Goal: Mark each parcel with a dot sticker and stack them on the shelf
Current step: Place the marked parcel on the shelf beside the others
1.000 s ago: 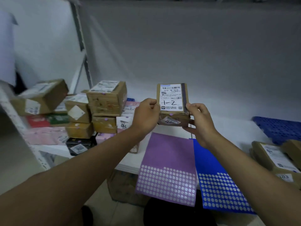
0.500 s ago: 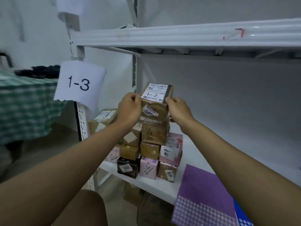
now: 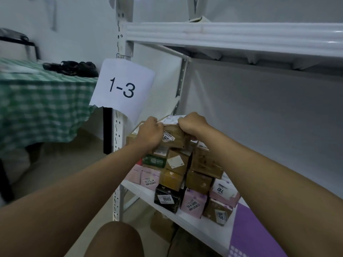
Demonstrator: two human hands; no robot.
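Observation:
A small brown cardboard parcel (image 3: 174, 135) with a white label on top sits at the top of the parcel stack (image 3: 185, 175) on the white shelf (image 3: 196, 224). My left hand (image 3: 149, 133) grips its left side and my right hand (image 3: 192, 125) grips its right side, fingers curled over the top edge. The stack holds several brown, pink, green and black boxes with number labels. A purple dot sticker sheet (image 3: 254, 236) lies on the shelf at the lower right, partly under my right arm.
A paper sign reading 1-3 (image 3: 122, 89) hangs on the shelf's left upright (image 3: 117, 164). The upper shelf beam (image 3: 232, 34) runs overhead. A table with a green checked cloth (image 3: 40, 102) stands to the left. A cardboard box (image 3: 163, 226) sits below the shelf.
My view swung left from the sticker sheets to the stack. Both hands carried the parcel left and lowered it onto the top of the stack.

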